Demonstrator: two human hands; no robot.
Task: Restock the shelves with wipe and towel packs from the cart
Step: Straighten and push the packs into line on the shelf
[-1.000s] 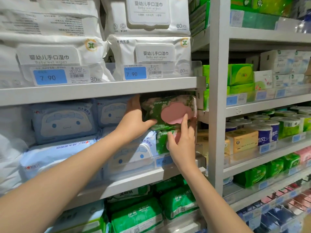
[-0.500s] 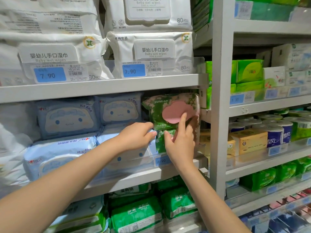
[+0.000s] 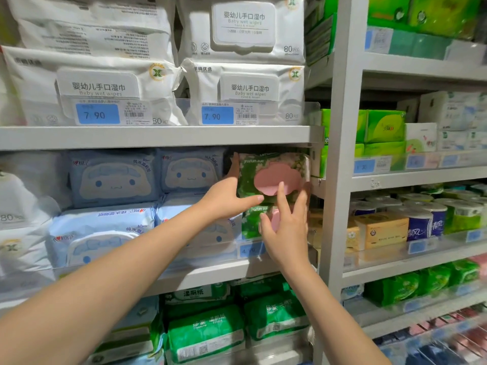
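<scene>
This is a shop aisle. White metal shelves (image 3: 158,137) rise in tiers, crammed with many copies of the same goods. Above the fingers (image 3: 281,191), white baby wipe packs (image 3: 247,90) stand behind blue price tags (image 3: 217,115) reading 7.90, barcodes alongside. The green wipe pack (image 3: 247,180) at the fingers tops another like it; a shelf-edge tag (image 3: 250,250) sits just below. Right of the fingers, a second bay (image 3: 416,177) carries tagged green tissue packs (image 3: 386,126) and paper rolls (image 3: 419,222).

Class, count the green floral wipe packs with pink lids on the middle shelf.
2: the upper pack at the right end of the shelf, the lower pack directly beneath it. Others may hide behind.
</scene>
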